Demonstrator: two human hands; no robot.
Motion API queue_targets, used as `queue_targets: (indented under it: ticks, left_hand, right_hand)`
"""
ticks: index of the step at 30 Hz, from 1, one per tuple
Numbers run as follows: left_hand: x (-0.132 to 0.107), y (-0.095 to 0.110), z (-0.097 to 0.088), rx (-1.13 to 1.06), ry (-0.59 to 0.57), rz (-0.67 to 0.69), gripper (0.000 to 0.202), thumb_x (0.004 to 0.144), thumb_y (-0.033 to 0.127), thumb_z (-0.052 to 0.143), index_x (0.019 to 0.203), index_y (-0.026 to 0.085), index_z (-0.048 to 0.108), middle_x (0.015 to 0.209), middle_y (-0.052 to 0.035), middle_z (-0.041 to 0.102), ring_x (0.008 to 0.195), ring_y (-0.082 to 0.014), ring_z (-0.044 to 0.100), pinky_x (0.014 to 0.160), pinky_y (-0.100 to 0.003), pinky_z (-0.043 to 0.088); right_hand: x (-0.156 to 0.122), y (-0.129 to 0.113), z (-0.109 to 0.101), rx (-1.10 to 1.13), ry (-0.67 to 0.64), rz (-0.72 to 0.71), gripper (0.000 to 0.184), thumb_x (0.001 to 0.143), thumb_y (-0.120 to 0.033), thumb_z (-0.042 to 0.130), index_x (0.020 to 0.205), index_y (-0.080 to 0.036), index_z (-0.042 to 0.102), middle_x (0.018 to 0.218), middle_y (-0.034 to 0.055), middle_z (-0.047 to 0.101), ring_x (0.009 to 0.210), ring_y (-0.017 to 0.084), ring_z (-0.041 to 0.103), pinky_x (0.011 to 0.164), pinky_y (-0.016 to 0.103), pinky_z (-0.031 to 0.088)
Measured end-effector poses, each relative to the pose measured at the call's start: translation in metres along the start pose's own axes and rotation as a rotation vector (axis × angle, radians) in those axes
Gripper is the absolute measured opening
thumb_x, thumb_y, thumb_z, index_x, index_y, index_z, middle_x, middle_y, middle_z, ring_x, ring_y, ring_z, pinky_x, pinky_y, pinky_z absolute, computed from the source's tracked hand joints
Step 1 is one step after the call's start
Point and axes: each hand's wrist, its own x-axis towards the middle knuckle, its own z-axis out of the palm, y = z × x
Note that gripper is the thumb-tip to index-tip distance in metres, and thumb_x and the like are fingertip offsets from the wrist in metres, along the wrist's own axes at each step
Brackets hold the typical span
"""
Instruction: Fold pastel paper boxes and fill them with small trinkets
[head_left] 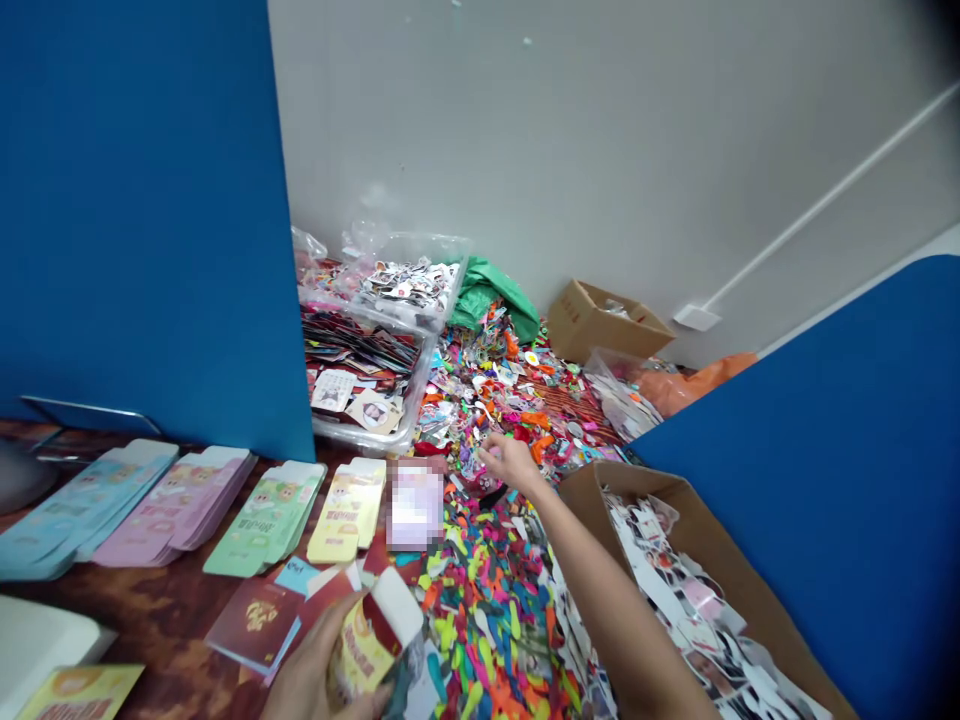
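Observation:
In the lower middle, my left hand [311, 665] is wrapped round a small yellow carton [361, 650] whose white top flap stands up. My right hand [511, 462] reaches forward over a heap of small mixed trinkets [487, 390]. Its fingers are curled together, and whatever they hold, if anything, is too small to make out. Nearer to me spreads a layer of bright pieces like uninflated balloons [480, 630]. Dark red cards [259, 620] lie left of the carton, beside my left hand.
Flat carton stacks in blue [97, 510], pink [180, 505], green [266, 515] and yellow [346, 512] line the left. Behind them are clear bins [409, 430] of cards and stickers. A cardboard box [675, 490] of cutouts stands right, between blue partitions [847, 440]; another box [592, 335] sits behind.

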Motion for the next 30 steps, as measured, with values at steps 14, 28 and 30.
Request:
queue_targets:
  ticks: [14,28,30]
  left_hand:
    - [0.020,0.036,-0.001,-0.114,0.042,-0.080,0.063,0.069,0.027,0.071,0.128,0.018,0.051,0.120,-0.0091,0.067,0.108,-0.0255,0.064,0.095,-0.042,0.052]
    - [0.002,0.028,-0.019,0.112,0.133,0.227,0.085,0.083,0.030,0.066,0.150,0.023,0.015,0.144,-0.0145,0.046,0.131,-0.0269,0.050,0.105,-0.042,0.045]
    - [0.001,0.029,-0.021,0.114,0.100,0.298,0.075,0.083,0.027,0.065,0.146,0.027,0.024,0.139,-0.0117,0.051,0.127,-0.0250,0.053,0.103,-0.040,0.047]
  right_hand:
    - [-0.124,-0.141,0.022,0.478,-0.026,-0.513,0.012,0.091,-0.027,0.057,0.096,-0.021,0.067,0.090,0.0026,0.070,0.085,0.017,0.066,0.079,0.027,0.050]
    - [-0.167,-0.126,0.035,0.509,0.153,-0.533,0.029,0.092,-0.020,0.056,0.120,-0.025,0.059,0.110,0.0072,0.065,0.095,0.018,0.065,0.081,0.029,0.056]
    - [-0.173,-0.129,0.048,0.542,0.168,-0.476,0.031,0.092,-0.020,0.056,0.122,-0.024,0.058,0.106,0.0060,0.067,0.091,0.018,0.066,0.081,0.029,0.056]
